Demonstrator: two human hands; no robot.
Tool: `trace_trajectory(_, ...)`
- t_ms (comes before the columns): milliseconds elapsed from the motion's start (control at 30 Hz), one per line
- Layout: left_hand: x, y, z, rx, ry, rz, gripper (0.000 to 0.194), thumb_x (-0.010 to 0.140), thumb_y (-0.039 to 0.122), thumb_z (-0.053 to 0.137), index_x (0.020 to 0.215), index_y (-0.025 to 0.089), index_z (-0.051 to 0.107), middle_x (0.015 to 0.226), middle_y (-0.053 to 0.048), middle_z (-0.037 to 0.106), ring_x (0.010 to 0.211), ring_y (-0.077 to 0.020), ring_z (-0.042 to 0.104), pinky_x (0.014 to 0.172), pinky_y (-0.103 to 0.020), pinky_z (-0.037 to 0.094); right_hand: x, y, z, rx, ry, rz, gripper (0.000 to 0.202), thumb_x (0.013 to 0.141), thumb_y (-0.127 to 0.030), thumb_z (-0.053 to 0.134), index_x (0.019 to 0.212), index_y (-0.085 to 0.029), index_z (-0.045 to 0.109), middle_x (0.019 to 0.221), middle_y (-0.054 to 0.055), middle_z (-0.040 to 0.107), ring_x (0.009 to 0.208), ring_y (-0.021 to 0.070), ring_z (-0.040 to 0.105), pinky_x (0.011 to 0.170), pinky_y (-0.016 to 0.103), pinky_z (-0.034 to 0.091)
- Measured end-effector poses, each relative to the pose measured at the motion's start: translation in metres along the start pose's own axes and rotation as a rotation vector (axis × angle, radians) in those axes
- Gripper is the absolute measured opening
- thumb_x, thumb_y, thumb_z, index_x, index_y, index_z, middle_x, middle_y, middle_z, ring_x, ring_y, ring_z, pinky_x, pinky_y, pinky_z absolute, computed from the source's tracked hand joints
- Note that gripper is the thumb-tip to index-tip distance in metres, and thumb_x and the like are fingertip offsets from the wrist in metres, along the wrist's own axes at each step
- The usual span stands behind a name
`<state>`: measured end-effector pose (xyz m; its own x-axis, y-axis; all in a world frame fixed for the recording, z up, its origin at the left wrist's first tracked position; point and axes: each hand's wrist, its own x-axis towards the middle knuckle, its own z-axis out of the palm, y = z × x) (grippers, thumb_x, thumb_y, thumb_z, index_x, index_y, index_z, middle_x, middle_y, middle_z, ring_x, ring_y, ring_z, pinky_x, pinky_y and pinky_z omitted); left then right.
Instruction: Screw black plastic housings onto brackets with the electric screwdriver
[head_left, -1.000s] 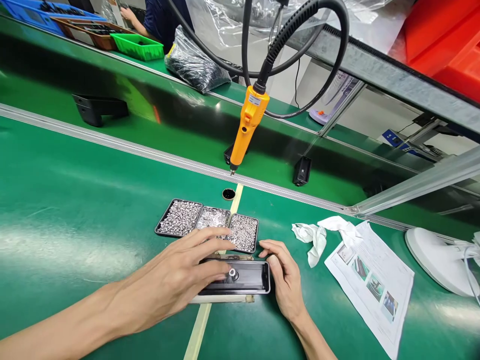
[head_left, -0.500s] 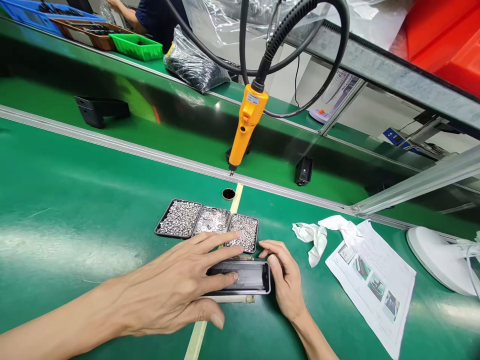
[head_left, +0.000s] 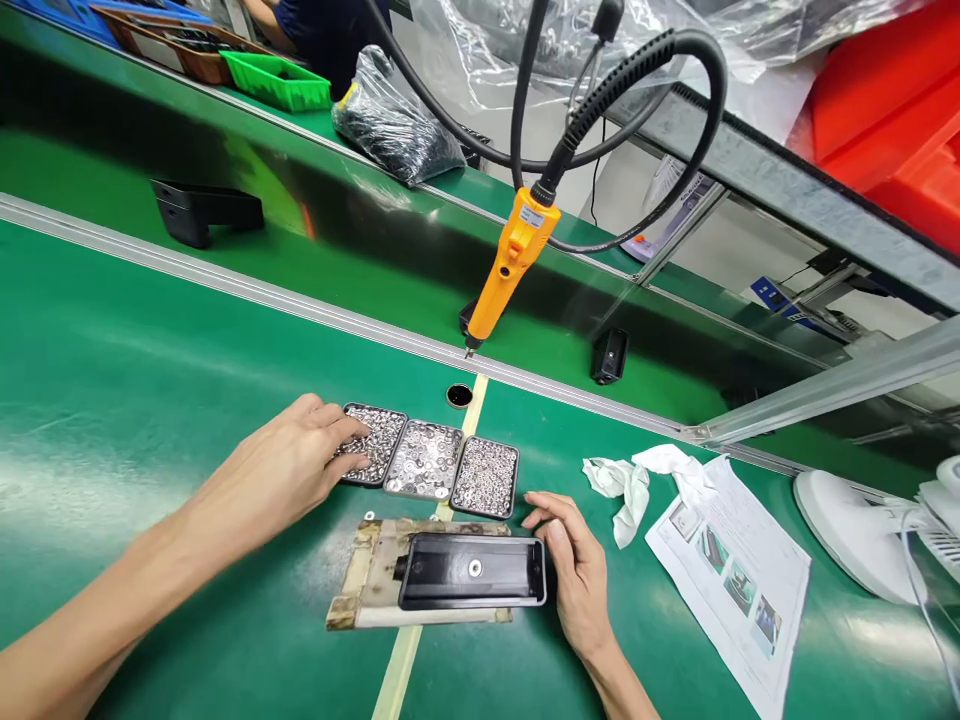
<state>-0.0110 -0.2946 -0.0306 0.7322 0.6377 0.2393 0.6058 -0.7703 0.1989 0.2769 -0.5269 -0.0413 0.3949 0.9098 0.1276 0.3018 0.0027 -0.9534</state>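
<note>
My left hand [head_left: 296, 455] reaches into the leftmost small tray [head_left: 397, 462], which is full of small metal fasteners. Its thumb and forefinger are apart among the pieces, and nothing shows between them. A black rectangular housing [head_left: 442, 590] lies open side up on a taped support board [head_left: 367, 580]. A metal washer [head_left: 475, 568] sits in the middle of the housing. Beside the housing's right end rests my right hand [head_left: 574, 570], fingers loosely curled with a gap between thumb and forefinger, holding nothing visible.
Trays of washers [head_left: 424, 460] and small nut-like pieces [head_left: 486, 478] stand alongside. An orange electric screwdriver [head_left: 510, 265] hangs above a round black-filled cap [head_left: 459, 396]. Crumpled tissue [head_left: 626, 490], an instruction sheet [head_left: 735, 570] and a white fan [head_left: 847, 530] are right. Someone sits at the back.
My left hand has left the housing and moved up and left to the leftmost tray, uncovering the washer in the housing. My right hand has stayed beside the housing's end.
</note>
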Motion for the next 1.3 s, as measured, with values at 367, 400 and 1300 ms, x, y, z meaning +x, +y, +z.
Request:
trace_trajectory(367,0.005,0.012,0.001,-0.233,0.106,-0.055,0.034,0.103,0.027,0.045,0.076,0.02,0.066,0.079,-0.005,0.062,0.079,-0.0258,0.051,0.072,-0.037,0.038,0.124,-0.068,0.012,-0.127,0.223,-0.185,0.048,0.097,-0.048,0.063,0.139,-0.026,0.057,0.134,0.012,0.065,0.115,0.0239,0.063,0.092,0.039,0.052)
trace_trajectory(400,0.005,0.011,0.0,-0.241,0.116,-0.058,0.036,0.103,0.028,0.046,0.075,0.021,0.067,0.08,-0.005,0.063,0.079,-0.0257,0.051,0.073,-0.037,0.038,0.143,-0.081,0.021,-0.123,0.218,-0.239,0.059,0.093,-0.048,0.069,0.145,-0.027,0.051,0.142,0.013,0.06,0.122,0.0253,0.06,0.097,0.042,0.051)
trace_trajectory(1300,-0.001,0.092,0.003,-1.129,0.128,-0.078,0.013,0.1,0.019,0.061,0.108,0.023,0.07,0.092,-0.001,0.068,0.083,-0.0154,0.062,0.076,-0.029,0.05,0.097,-0.165,0.075,0.662,-0.005,-0.215,0.02,0.102,-0.041,0.056,0.089,-0.026,0.054,0.051,-0.013,0.034,0.037,0.0049,0.024,0.037,0.015,0.037)
